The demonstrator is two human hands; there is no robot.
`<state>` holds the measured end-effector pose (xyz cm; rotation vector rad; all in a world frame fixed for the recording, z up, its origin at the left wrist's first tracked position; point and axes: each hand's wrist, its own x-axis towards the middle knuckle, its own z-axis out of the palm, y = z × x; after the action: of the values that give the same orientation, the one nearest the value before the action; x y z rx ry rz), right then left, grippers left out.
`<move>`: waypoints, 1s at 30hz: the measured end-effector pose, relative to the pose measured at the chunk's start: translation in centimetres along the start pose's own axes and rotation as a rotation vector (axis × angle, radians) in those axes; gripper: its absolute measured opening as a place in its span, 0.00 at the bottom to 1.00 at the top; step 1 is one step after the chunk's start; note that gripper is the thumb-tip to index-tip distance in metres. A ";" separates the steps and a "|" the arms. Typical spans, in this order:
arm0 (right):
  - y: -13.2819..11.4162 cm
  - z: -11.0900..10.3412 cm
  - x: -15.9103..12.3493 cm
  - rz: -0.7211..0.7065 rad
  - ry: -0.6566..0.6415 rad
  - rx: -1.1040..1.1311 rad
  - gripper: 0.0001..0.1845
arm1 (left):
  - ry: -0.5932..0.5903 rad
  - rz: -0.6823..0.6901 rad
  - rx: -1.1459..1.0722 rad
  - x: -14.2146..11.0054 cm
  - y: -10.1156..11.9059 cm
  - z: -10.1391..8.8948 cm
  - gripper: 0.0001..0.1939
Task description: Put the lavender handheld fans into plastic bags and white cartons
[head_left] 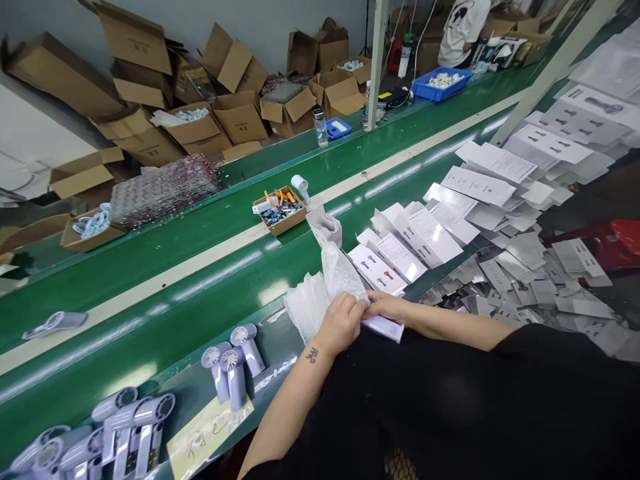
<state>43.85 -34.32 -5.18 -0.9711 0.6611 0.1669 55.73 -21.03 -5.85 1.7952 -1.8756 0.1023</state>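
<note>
My left hand (344, 323) is closed on a clear bubble-wrap bag (341, 270), its fingers pinching the lower end. Against it, my right hand (386, 307) is closed at the bag's mouth, around the lavender handheld fan (384, 328). Only the fan's handle sticks out below the hands; its other end is hidden by fingers and bag. More flat bubble bags (304, 307) lie left of my hands. Three lavender fans (235, 380) stand together on the bench to the left, close to a yellow paper (210, 433) with handwriting.
More lavender fans (120, 427) crowd the lower left; one lies on the green conveyor (55, 325). A small carton of parts (283, 212) sits ahead. Printed white boxes (425, 237) are piled at right. Cartons (240, 117) and a blue bin (440, 85) are beyond; a person in white works far off.
</note>
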 end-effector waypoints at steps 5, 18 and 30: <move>0.7 -0.1 -0.6 -0.056 0.172 0.015 0.21 | 0.155 -0.176 0.132 -4.0 0.6 0.1 0.14; -0.4 2.7 -3.1 -0.160 0.115 0.349 0.25 | 0.274 -0.574 -0.400 -2.5 0.6 -0.2 0.06; 2.4 1.0 -1.4 -0.115 0.233 0.268 0.18 | 0.283 -1.017 -0.840 1.8 -7.5 0.8 0.20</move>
<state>42.21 -31.90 -5.64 -0.7730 0.8161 -0.1367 62.60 -23.83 -8.02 1.7271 -0.4899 -0.6549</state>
